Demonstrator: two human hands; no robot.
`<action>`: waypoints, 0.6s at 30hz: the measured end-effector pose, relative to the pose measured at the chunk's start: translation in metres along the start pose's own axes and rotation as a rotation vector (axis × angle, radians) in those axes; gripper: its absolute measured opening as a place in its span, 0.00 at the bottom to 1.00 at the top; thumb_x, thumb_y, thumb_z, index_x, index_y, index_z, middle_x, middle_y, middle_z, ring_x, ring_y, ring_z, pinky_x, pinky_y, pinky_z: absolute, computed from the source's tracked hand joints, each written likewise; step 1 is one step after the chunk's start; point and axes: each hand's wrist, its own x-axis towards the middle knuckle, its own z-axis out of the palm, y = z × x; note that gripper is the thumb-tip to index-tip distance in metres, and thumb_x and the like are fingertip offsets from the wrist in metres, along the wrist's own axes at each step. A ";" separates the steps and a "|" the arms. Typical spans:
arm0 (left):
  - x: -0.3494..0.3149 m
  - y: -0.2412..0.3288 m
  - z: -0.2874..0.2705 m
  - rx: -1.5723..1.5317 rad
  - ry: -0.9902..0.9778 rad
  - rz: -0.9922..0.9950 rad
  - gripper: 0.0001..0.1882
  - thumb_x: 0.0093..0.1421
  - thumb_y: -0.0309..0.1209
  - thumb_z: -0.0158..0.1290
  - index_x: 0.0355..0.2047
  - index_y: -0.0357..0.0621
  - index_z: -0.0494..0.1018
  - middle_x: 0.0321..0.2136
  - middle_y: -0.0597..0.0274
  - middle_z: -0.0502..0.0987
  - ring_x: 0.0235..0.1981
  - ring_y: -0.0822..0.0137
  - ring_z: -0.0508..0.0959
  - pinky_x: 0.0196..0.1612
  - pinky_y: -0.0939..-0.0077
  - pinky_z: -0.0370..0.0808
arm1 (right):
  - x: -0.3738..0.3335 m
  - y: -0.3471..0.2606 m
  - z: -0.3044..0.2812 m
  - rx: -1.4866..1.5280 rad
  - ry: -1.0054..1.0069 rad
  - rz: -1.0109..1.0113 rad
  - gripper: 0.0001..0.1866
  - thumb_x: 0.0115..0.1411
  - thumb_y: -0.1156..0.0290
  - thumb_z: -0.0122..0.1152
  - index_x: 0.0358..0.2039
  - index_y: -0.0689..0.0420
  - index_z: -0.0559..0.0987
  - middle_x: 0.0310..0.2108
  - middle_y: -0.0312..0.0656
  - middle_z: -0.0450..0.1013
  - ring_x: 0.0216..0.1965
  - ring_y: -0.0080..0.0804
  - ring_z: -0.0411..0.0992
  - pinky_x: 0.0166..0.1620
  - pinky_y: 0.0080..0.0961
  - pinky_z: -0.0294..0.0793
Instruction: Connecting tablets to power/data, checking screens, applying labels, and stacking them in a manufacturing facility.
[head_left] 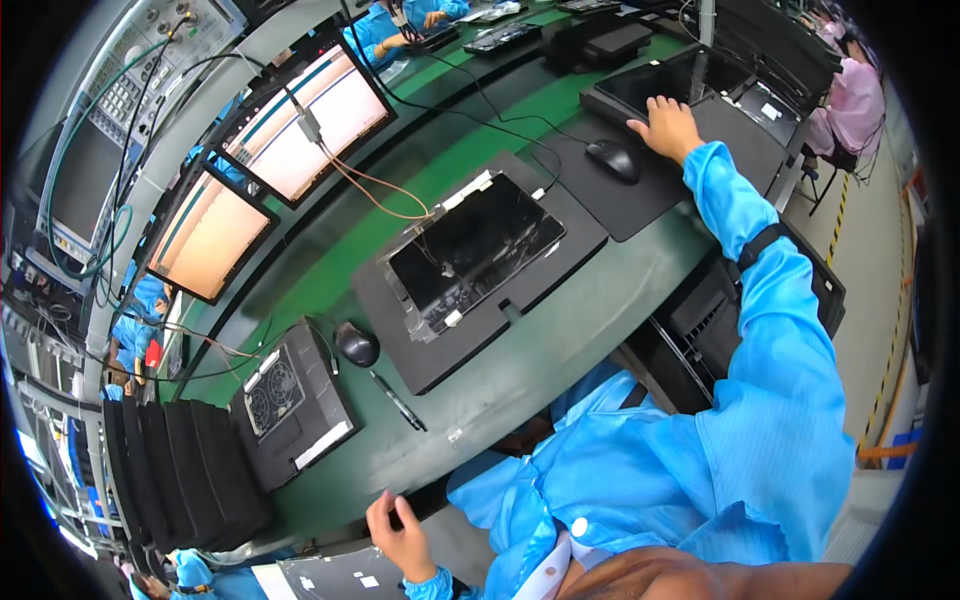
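Observation:
My right hand (pixel 668 128) reaches far right, fingers stretched out over the near edge of a dark flat screen panel (pixel 655 88) on a black pad. It looks to rest on that edge; the grip underneath is hidden. Just left of it lies a black mouse (pixel 612 160) on a dark mat. Near the front edge of the bench hangs my left hand (pixel 400 537), loosely curled, thumb and fingers apart, holding nothing. Mid-bench, a tablet-like panel (pixel 477 250) with a black screen and clear film lies on a black foam pad (pixel 412 355), with cables attached at its upper edge.
Two lit monitors (pixel 305 120) stand behind the green bench (pixel 440 440). On the left are a second mouse (pixel 356 344), a pen (pixel 398 401), a black tray with a square part (pixel 273 392) and stacked black pads (pixel 185 470). A person in pink (pixel 852 108) sits far right.

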 end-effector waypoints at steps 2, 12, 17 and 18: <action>0.008 0.010 0.016 -0.013 -0.036 0.144 0.09 0.63 0.21 0.57 0.44 0.32 0.78 0.37 0.52 0.79 0.35 0.60 0.80 0.41 0.71 0.76 | 0.001 -0.017 -0.001 0.002 0.048 -0.061 0.22 0.63 0.49 0.62 0.39 0.59 0.79 0.38 0.45 0.77 0.42 0.45 0.76 0.46 0.41 0.72; 0.033 0.079 0.038 -0.280 -0.160 0.345 0.10 0.55 0.19 0.61 0.39 0.36 0.79 0.35 0.49 0.82 0.35 0.52 0.82 0.39 0.64 0.78 | 0.011 -0.029 -0.148 0.593 0.700 -0.320 0.11 0.57 0.74 0.70 0.41 0.56 0.83 0.37 0.43 0.81 0.37 0.42 0.81 0.40 0.32 0.80; 0.060 0.130 0.075 -0.363 -0.130 0.419 0.39 0.54 0.24 0.67 0.65 0.32 0.64 0.57 0.42 0.74 0.59 0.47 0.75 0.62 0.58 0.70 | -0.045 -0.123 -0.283 0.821 0.884 -0.679 0.12 0.54 0.84 0.71 0.39 0.66 0.80 0.34 0.50 0.80 0.32 0.46 0.80 0.34 0.34 0.80; 0.063 0.140 0.082 -0.349 -0.108 0.473 0.53 0.50 0.33 0.72 0.70 0.30 0.54 0.66 0.37 0.63 0.68 0.42 0.65 0.68 0.53 0.63 | -0.061 -0.148 -0.307 0.858 0.888 -0.675 0.12 0.55 0.83 0.70 0.39 0.67 0.79 0.33 0.52 0.80 0.30 0.46 0.79 0.32 0.35 0.79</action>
